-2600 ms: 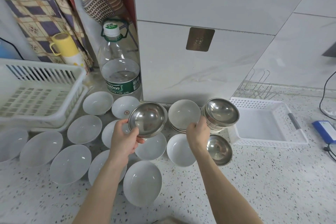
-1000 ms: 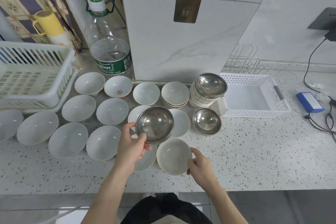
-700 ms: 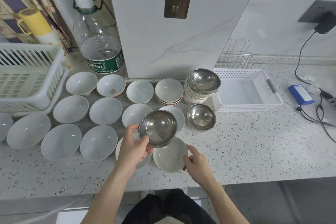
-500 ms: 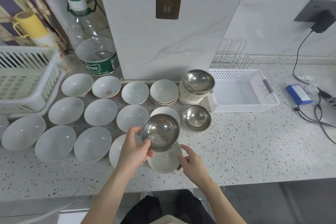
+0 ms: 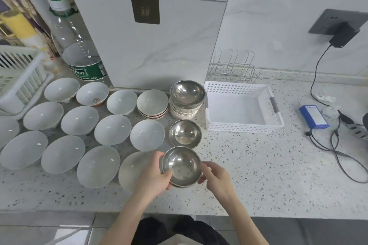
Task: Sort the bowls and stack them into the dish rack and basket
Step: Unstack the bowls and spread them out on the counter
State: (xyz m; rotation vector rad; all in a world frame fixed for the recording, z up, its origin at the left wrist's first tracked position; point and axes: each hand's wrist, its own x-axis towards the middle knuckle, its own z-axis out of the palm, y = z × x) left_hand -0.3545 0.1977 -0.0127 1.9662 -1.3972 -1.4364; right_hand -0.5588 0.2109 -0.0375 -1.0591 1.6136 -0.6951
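Fingers (image 5: 166, 174) of the left hand (image 5: 153, 177) are curling round the nine o'clock side of a steel bowl (image 5: 181, 166), thumb lying over its rim, gripping it. The right hand (image 5: 216, 178) is sitting at the bowl's three o'clock, its fingers half curled with the tips touching the rim at that side; whether they are truly pinching it I cannot tell. A thin second rim is showing under the bowl, so it may be sitting in another bowl, but that is unclear.

At twelve o'clock from the held bowl a second steel bowl (image 5: 185, 133) is resting on the speckled counter (image 5: 258, 175), and beyond that a third steel bowl (image 5: 187, 92) is topping a short stack of white bowls (image 5: 184, 111). At one o'clock a white basket (image 5: 242, 127) is standing just beside that stack, with a wire rack (image 5: 233, 67) behind it against the wall. From nine to eleven o'clock many white bowls (image 5: 112, 129) are lying open side up in rows, reaching toward a white dish rack (image 5: 22, 77) at the far left edge. A large water bottle (image 5: 77, 45) is standing behind the rows.
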